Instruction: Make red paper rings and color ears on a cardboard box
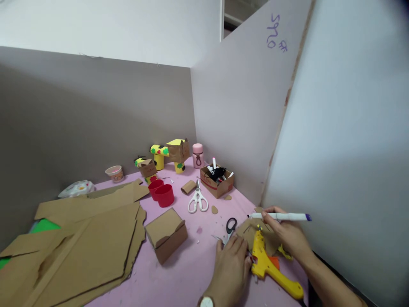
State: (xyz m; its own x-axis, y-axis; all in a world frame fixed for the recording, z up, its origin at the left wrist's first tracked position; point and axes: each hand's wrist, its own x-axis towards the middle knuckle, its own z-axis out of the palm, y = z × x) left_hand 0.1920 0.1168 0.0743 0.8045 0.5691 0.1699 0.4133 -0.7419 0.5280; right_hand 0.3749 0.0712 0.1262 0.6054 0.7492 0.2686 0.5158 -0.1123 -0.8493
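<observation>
My right hand [284, 230] grips a white marker pen [290, 216] with a purple end, held nearly level above a piece of brown cardboard [271, 238]. Dark lines show on that cardboard. My left hand [233, 260] lies flat at the cardboard's left edge, fingers stretched forward. It partly covers a pair of black-handled scissors [230, 227]. Between my hands a yellow hot glue gun [265, 264] rests across the cardboard, its nozzle pointing away from me.
A closed cardboard box [168, 234], red cups [164, 196], white scissors [198, 201] and a cardboard tube [188, 187] stand or lie mid-table. Behind are yellow giraffe-like figures [177, 151], a pink bottle [198, 157] and a box of markers [217, 183]. Cardboard sheets [96, 243] cover the left.
</observation>
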